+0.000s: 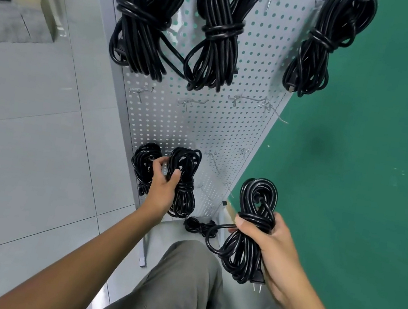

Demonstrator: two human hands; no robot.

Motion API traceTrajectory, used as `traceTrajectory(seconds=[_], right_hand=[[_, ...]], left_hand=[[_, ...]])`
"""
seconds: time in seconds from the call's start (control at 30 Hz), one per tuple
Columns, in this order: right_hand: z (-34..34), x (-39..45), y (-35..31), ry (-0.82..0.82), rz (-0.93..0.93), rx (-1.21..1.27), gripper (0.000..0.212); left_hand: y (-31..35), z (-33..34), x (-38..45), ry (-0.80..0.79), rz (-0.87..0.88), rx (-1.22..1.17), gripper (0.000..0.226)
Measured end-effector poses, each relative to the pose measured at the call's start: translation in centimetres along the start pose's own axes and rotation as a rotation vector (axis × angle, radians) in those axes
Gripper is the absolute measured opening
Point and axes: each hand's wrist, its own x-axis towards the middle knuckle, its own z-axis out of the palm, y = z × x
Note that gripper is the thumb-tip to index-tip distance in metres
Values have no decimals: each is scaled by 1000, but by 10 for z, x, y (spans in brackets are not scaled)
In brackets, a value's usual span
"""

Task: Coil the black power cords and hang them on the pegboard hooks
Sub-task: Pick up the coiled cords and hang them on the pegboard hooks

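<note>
A grey pegboard [194,126] stands in front of me. Three coiled black cords hang along its top: one at the left [142,16], one in the middle [216,33] and one at the right [319,44]. Two smaller coils hang low on the board, a left one [142,163] and a right one [185,178]. My left hand [163,188] grips the right low coil. My right hand [271,245] grips another coiled cord [250,223] at its wrapped waist, off the board to the right, its plug [257,281] hanging down.
Bare metal hooks [249,100] stick out of the pegboard's middle and lower right. A loose bit of black cord [197,225] lies on the floor at the board's foot. A green wall [371,154] is on the right, pale floor tiles [26,139] on the left. My trouser leg [171,288] is below.
</note>
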Motion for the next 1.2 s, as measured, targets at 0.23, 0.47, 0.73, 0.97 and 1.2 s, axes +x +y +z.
traceTrajectory(seconds=[0.23,0.47,0.73,0.97,1.2], right_hand=[[4,3,7,-25,1,-31,45],[11,9,13,-45,10,-52,47],[13,14,18,-38,6,-75,46],[18,31,25,-16,-44,-128,52],[38,65,38,28,-156,-250,61]], left_hand=[[-11,8,9,73,-14,-42,45],[-21,14,10,119,27,1,51],[-24,21,26,206,81,186,58],[-36,12,20,182,115,254,60],[-21,4,-10,112,133,221,60]])
